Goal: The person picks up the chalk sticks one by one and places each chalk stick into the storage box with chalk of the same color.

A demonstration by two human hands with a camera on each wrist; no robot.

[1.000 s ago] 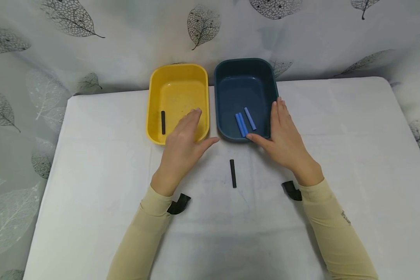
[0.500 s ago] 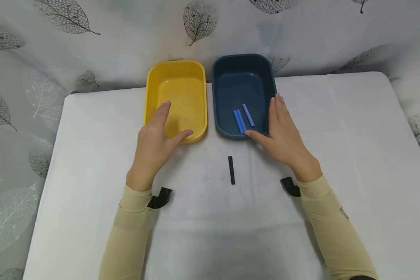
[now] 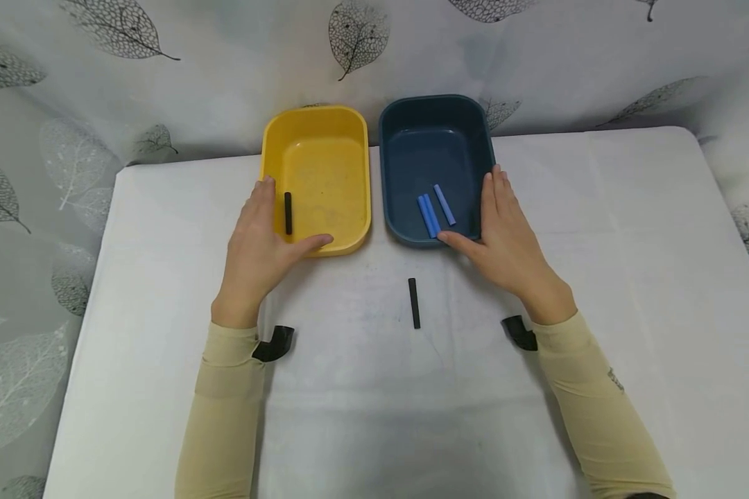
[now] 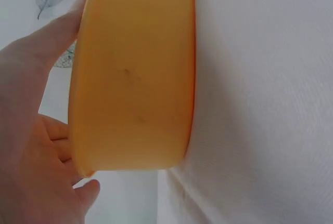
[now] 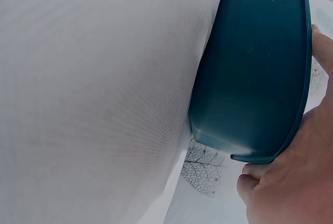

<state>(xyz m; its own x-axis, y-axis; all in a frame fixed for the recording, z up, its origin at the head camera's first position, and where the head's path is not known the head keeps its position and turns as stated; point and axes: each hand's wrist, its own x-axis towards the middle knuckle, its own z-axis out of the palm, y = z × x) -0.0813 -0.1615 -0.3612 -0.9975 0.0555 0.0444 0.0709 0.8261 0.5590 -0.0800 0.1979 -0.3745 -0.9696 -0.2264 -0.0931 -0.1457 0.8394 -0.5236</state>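
Observation:
In the head view my left hand (image 3: 252,246) rests at the near left corner of a yellow plastic bin (image 3: 356,145). Its fingers lie straight along the left side and the thumb reaches over the front rim. A short black stick (image 3: 288,213) lies in that bin beside the fingers. My right hand (image 3: 514,253) touches the right side of a dark blue bin (image 3: 406,145), fingers straight, thumb at the front rim. Several short blue sticks (image 3: 444,204) lie inside it. Another black stick (image 3: 415,303) lies on the table in front of the bins. The wrist views show each bin's outer wall.
The bins stand side by side at the back edge of a table covered with white cloth (image 3: 630,277). Behind hangs a pale curtain (image 3: 256,55) printed with leaves. A black curved piece (image 3: 274,344) shows at the left wrist, and a similar one (image 3: 519,333) at the right.
My left hand has moved left, from over the yellow bin to its left side, uncovering the black stick inside. My right hand stays at the blue bin.

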